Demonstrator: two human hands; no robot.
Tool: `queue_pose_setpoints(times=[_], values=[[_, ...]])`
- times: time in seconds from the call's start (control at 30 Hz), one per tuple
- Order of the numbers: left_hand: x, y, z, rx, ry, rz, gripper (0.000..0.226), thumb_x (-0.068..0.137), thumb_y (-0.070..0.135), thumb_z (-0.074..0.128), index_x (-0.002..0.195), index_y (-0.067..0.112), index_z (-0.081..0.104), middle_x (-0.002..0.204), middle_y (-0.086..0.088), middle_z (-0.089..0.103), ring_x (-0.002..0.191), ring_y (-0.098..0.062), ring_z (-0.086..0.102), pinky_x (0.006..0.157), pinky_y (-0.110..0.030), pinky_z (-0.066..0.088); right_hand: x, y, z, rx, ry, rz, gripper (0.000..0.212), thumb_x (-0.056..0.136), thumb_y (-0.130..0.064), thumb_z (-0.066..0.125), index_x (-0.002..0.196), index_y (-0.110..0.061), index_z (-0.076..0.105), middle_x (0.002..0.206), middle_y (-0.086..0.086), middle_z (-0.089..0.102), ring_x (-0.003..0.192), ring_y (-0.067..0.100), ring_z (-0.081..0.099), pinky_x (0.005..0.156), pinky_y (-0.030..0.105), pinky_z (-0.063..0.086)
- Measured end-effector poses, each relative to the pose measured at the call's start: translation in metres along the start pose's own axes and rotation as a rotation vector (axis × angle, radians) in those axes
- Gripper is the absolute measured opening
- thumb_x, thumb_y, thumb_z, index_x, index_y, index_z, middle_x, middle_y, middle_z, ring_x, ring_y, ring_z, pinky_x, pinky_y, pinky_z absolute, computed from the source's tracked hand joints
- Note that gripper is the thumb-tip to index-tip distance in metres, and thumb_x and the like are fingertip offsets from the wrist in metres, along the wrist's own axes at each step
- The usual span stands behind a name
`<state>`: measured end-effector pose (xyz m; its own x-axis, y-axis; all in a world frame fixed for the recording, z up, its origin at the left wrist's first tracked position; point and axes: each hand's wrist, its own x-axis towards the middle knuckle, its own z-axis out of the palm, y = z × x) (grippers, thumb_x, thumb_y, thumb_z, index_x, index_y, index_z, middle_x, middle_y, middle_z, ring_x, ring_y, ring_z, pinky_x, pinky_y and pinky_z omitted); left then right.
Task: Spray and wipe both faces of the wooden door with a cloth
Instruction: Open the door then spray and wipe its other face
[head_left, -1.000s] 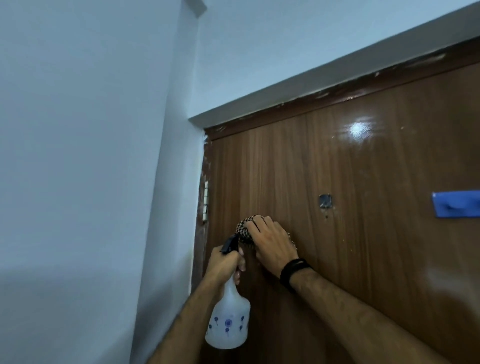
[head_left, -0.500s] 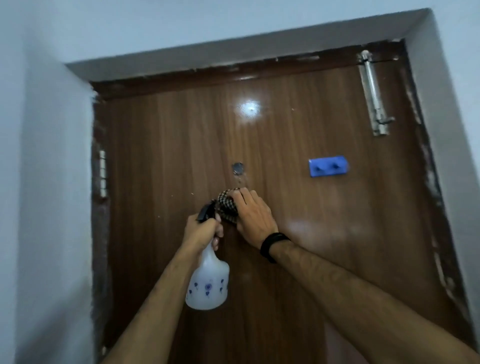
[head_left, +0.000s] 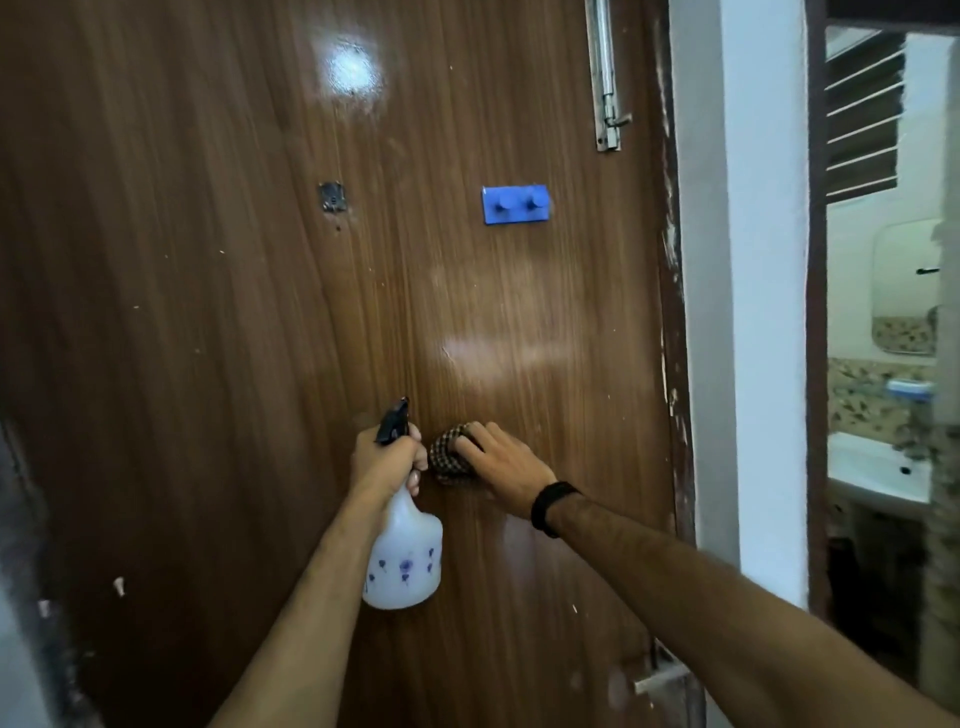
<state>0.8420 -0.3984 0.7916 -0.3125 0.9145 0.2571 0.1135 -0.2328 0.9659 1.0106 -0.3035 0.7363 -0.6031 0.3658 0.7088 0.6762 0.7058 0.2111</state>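
Note:
The glossy brown wooden door (head_left: 218, 322) fills most of the view. My left hand (head_left: 387, 460) grips the neck of a white spray bottle (head_left: 402, 564) with a black nozzle and small blue flower prints; the bottle hangs below the hand, close to the door. Just to its right, my right hand (head_left: 501, 462) presses a bunched brown-and-white checked cloth (head_left: 451, 456) against the door face, fingers curled over it. A black band sits on that wrist.
On the door are a blue two-peg hook (head_left: 515, 204), a small metal plate (head_left: 332, 197), a steel bolt latch (head_left: 605, 78) at the top right and a handle (head_left: 660, 678) low right. A white wall (head_left: 748, 312) and a bathroom with a sink (head_left: 878, 470) lie to the right.
My view has swung right and down across the door. Both hands have shifted down and to the right on the door face, cloth still pressed on the wood, bottle still held.

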Motion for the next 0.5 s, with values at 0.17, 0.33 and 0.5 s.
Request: queue_pose_setpoints(times=[0.17, 0.33, 0.5], values=[[-0.011, -0.028, 0.015, 0.030, -0.030, -0.038, 0.027, 0.074, -0.012, 0.053, 0.079, 0.013, 0.064, 0.065, -0.011, 0.056, 0.044, -0.019, 0.042, 0.048, -0.028, 0.040, -0.034, 0.025, -0.008, 0.074, 0.094, 0.294, 0.046, 0.081, -0.002, 0.069, 0.122, -0.007, 0.048, 0.121, 0.013, 0.049, 0.100, 0.029, 0.049, 0.077, 0.044, 0.053], [-0.023, -0.055, 0.051, 0.066, -0.038, -0.072, 0.028, 0.073, -0.013, 0.051, 0.076, 0.012, 0.062, 0.060, -0.010, 0.056, 0.040, -0.019, 0.042, 0.047, -0.028, 0.039, -0.072, 0.053, 0.000, 0.116, 0.091, 0.537, 0.047, 0.088, -0.004, 0.063, 0.129, -0.012, 0.041, 0.125, 0.009, 0.042, 0.109, 0.029, 0.045, 0.076, 0.046, 0.055], [-0.045, -0.079, 0.083, 0.126, -0.070, -0.112, 0.026, 0.073, -0.013, 0.051, 0.075, 0.011, 0.060, 0.055, -0.011, 0.055, 0.038, -0.022, 0.040, 0.047, -0.028, 0.038, -0.125, 0.052, 0.028, 0.139, -0.024, 0.477, 0.049, 0.087, -0.005, 0.064, 0.127, -0.017, 0.038, 0.128, 0.007, 0.038, 0.111, 0.029, 0.042, 0.074, 0.052, 0.053]])
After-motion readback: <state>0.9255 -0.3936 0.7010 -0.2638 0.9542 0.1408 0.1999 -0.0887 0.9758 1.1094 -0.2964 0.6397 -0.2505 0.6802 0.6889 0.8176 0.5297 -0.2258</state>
